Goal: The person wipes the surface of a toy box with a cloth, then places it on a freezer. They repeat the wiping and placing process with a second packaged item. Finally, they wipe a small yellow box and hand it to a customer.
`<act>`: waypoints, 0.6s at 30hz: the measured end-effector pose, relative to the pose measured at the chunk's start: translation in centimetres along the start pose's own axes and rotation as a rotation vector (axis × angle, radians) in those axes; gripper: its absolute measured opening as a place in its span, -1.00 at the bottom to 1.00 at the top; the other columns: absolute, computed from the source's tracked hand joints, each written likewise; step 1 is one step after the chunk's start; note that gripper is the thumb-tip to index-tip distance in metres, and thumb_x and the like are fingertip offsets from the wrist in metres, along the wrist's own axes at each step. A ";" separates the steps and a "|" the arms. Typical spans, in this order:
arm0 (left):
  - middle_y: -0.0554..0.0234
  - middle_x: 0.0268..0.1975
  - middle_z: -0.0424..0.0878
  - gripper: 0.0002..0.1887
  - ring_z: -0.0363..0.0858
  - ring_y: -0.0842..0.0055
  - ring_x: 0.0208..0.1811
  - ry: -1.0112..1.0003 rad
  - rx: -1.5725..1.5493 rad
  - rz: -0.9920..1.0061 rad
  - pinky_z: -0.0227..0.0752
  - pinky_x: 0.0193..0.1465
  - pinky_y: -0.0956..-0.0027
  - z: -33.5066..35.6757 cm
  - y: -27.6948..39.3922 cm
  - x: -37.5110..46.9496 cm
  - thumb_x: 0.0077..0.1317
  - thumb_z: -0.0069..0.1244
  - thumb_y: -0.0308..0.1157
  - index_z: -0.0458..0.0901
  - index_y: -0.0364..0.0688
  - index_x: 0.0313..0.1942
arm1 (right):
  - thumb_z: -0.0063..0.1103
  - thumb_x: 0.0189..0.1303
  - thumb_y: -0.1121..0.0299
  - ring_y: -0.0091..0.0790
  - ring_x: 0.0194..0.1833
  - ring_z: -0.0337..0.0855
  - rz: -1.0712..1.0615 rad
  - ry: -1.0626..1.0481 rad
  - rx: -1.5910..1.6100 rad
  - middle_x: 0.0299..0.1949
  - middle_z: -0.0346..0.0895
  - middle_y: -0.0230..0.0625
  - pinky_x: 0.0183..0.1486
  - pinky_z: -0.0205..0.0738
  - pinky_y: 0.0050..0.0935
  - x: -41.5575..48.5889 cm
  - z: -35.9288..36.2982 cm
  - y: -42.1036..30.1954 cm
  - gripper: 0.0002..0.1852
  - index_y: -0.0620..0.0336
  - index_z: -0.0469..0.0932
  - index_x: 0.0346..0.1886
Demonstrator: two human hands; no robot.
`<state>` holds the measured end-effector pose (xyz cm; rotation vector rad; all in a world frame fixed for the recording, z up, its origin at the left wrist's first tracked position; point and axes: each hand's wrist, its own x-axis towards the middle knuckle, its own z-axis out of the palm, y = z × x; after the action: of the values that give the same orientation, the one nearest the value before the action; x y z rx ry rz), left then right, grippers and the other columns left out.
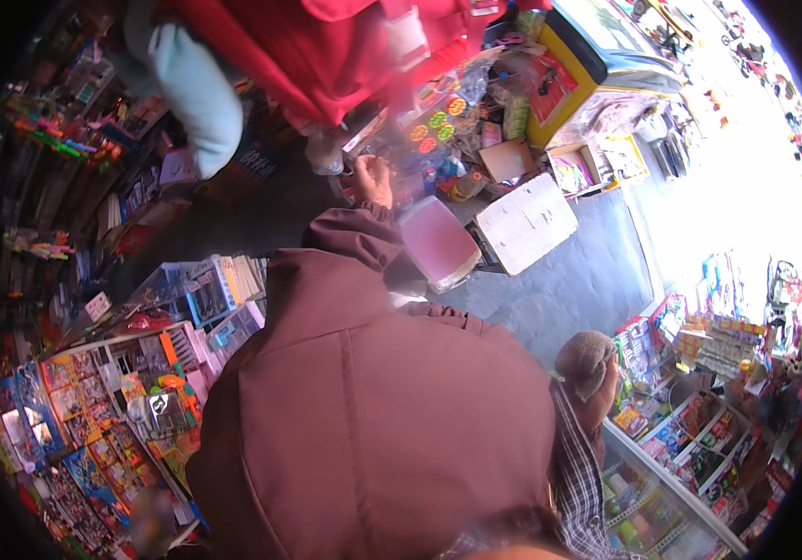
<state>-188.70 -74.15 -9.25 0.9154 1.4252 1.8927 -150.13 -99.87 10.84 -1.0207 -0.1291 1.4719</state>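
Observation:
Beyond the broad maroon jacket (pixel 387 420), my left hand (pixel 373 180) reaches forward with its fingers curled. It is near a clear plastic container (pixel 324 154) and a small box (pixel 364 131); whether it grips anything is unclear. At the right side, my right hand (pixel 603 399) holds a brown-grey fuzzy cloth item (pixel 584 362), perhaps a knit cap. A dark plaid cloth edge (pixel 576 448) with snaps hangs beside it. Close to the left hand are a pink-topped stool (pixel 439 238) and a white-topped stool (pixel 527 222).
A person in a red garment (pixel 303 56) stands ahead; a pale blue sleeve (pixel 198 98) is beside them. Toy-filled shelves (pixel 93 420) line the left. A glass display case (pixel 674 490) stands at right. Cardboard boxes (pixel 506 159) and a yellow-sided freezer (pixel 562 91) are ahead right.

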 end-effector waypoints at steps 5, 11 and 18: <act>0.27 -0.38 0.56 -0.84 0.58 0.60 -0.45 0.161 0.249 0.127 0.49 -0.32 0.51 -7.9 2.5 4.0 0.35 -0.06 -0.38 0.37 -0.26 -0.19 | -0.15 0.33 0.01 -0.28 -0.22 0.60 0.176 -0.037 -0.069 -0.19 0.55 -0.20 -0.26 0.55 -0.36 1.8 2.8 0.4 -0.52 0.29 0.43 -0.01; 0.19 -0.33 0.59 -0.81 0.59 0.47 -0.32 0.164 0.448 0.001 0.44 -0.23 0.40 -11.8 2.0 8.4 0.30 0.00 -0.34 0.44 -0.24 -0.18 | -0.13 0.30 -0.03 -0.31 -0.27 0.61 0.216 -0.037 -0.192 -0.21 0.57 -0.23 -0.35 0.53 -0.41 3.0 6.0 1.8 -0.49 0.28 0.45 -0.01; 0.23 -0.30 0.54 -0.85 0.54 0.60 -0.42 0.399 0.361 0.230 0.48 -0.43 0.55 -13.6 -1.4 16.9 0.33 -0.06 -0.43 0.38 -0.23 -0.15 | -0.20 0.33 0.00 -0.27 -0.27 0.59 0.243 -0.073 -0.191 -0.22 0.56 -0.21 -0.25 0.50 -0.35 3.3 7.0 2.9 -0.50 0.30 0.45 -0.02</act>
<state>-209.55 -68.01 -10.30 0.9310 2.0234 2.1111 -156.21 -94.38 11.55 -1.1673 -0.2070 1.7441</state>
